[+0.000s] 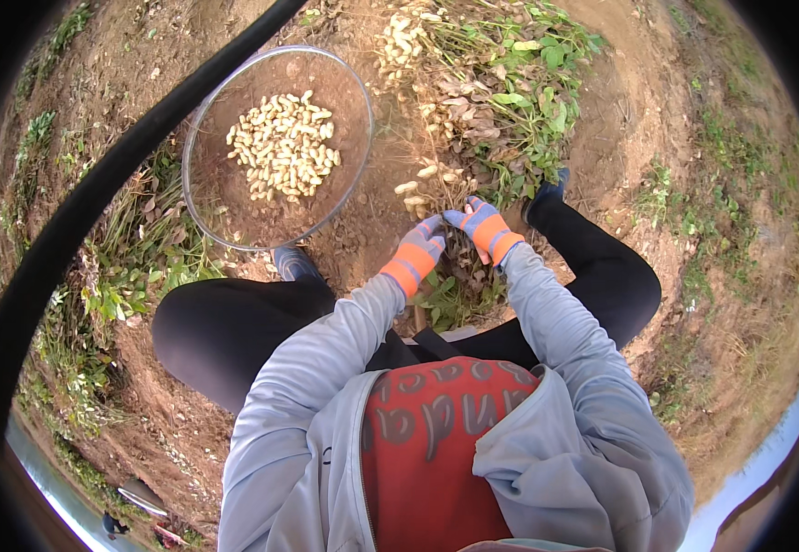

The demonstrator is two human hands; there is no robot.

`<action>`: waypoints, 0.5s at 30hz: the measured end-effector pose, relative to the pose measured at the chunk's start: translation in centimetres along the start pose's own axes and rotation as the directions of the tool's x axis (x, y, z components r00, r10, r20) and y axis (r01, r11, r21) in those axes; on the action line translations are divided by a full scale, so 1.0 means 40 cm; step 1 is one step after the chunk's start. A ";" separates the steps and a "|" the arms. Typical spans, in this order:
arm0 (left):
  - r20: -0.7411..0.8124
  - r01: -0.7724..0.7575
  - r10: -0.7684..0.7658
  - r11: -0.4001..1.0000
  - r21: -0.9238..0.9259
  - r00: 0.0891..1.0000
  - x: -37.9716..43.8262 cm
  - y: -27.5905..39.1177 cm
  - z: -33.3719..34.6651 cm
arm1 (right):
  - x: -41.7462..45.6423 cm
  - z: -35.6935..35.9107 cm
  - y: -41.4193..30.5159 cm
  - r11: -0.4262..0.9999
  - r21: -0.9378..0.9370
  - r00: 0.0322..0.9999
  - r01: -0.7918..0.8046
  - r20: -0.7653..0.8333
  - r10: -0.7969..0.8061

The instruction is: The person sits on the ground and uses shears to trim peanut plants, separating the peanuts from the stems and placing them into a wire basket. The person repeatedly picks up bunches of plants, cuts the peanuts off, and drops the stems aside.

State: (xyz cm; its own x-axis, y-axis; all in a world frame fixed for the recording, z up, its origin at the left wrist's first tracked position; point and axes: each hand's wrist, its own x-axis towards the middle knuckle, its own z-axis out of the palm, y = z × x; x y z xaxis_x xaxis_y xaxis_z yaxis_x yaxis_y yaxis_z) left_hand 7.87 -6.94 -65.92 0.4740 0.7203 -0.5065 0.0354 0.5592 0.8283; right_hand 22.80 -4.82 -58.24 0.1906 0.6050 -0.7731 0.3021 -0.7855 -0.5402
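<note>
Both hands wear grey and orange gloves and meet over a pulled peanut plant between my knees. Its leaves (449,303) lie towards my body, and its roots with pale peanut pods (416,196) point away. My right hand (488,231) is closed around the stems close to the roots. My left hand (416,255) has its fingertips at the same spot, by the nearest pods; whether it pinches anything is hidden. Ahead and to the left stands a clear round basin (370,124) with a heap of picked peanuts (282,148) in its middle.
A heap of uprooted peanut plants (530,103) lies ahead on the right, pods (399,45) facing the basin. More plants (144,234) lie left of the basin. My shoes (294,263) rest on bare soil. A black strap (124,145) crosses the view. Another person (112,526) is far off.
</note>
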 end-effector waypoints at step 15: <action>-0.111 0.026 0.013 0.937 0.347 0.994 0.032 0.147 -0.124 | -0.057 -0.029 0.021 0.758 -0.611 0.915 0.228 -0.131 -0.381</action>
State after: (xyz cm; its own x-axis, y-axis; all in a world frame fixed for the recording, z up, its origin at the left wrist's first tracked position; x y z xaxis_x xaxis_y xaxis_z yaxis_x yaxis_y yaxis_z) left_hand 4.32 -0.69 -62.90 0.3742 0.7683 -0.5192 0.3512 0.4008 0.8462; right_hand 23.68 -6.72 -56.53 0.1817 0.8699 -0.4585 0.8432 -0.3777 -0.3826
